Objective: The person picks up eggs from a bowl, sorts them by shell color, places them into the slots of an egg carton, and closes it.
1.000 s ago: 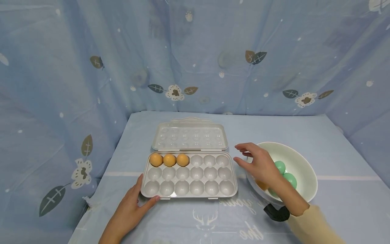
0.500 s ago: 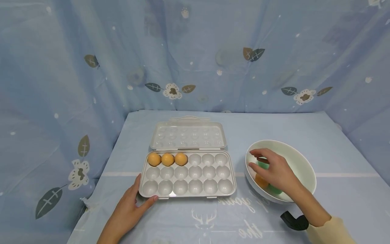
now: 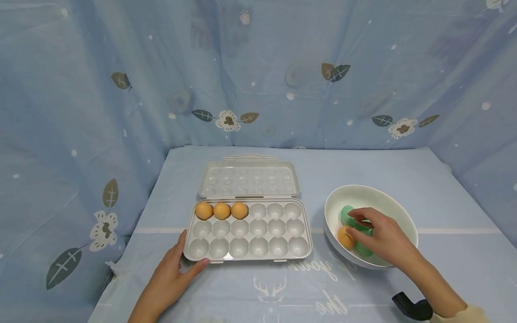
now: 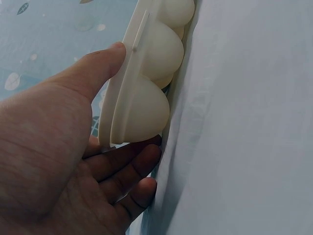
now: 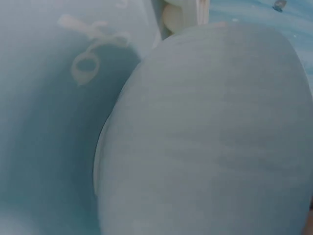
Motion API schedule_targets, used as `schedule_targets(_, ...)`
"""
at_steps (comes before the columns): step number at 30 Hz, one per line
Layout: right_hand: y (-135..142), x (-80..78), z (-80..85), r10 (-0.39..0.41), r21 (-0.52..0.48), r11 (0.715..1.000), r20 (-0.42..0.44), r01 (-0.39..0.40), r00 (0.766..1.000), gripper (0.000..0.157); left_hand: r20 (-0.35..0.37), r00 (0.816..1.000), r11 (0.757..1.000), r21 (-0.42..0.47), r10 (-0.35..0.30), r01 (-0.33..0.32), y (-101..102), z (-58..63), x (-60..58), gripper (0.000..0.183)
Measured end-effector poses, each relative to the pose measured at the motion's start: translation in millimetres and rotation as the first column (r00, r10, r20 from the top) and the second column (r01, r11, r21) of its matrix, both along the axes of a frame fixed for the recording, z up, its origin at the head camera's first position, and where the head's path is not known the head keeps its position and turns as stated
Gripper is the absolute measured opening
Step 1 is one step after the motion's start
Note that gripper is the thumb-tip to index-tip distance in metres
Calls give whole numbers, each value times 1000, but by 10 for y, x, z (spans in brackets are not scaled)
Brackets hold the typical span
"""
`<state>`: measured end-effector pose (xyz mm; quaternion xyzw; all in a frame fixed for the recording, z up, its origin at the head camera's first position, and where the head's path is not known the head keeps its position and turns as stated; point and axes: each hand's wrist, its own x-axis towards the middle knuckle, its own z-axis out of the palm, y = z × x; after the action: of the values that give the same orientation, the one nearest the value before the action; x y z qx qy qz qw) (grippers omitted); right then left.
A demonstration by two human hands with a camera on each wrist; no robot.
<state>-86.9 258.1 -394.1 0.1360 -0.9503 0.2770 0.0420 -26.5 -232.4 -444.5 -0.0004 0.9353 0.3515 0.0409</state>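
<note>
The egg box (image 3: pixel 248 231), light grey plastic, lies on the cloth with its lid (image 3: pixel 249 178) folded back. Three orange balls (image 3: pixel 221 211) fill the left half of its back row. At the front left corner my left hand (image 3: pixel 167 273) holds the box, thumb on the front rim and fingers along the left side; the left wrist view shows this thumb (image 4: pixel 105 63) on the rim. My right hand (image 3: pixel 383 235) is inside the white bowl (image 3: pixel 397 215), its curved fingers apart above green balls (image 3: pixel 346 215) and beside an orange ball (image 3: pixel 346 237). It partly hides the green ones.
A pale blue printed cloth (image 3: pixel 307 287) covers the table. Blue patterned curtains (image 3: pixel 258 80) hang behind it and at both sides. A black strap piece (image 3: pixel 412 307) sits at my right wrist. In the right wrist view, the bowl's outer wall (image 5: pixel 205 132) fills most of the picture.
My right hand has moved from between the egg box and the bowl, rightward and down into the bowl, uncovering the orange ball. My left hand has stayed at the box corner.
</note>
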Motion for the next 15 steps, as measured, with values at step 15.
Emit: schedule_targets(15,78,14,-48,19,96,995,43,-23,999,44,-38,999,999,44,-21,22,-11,-10,-5,110)
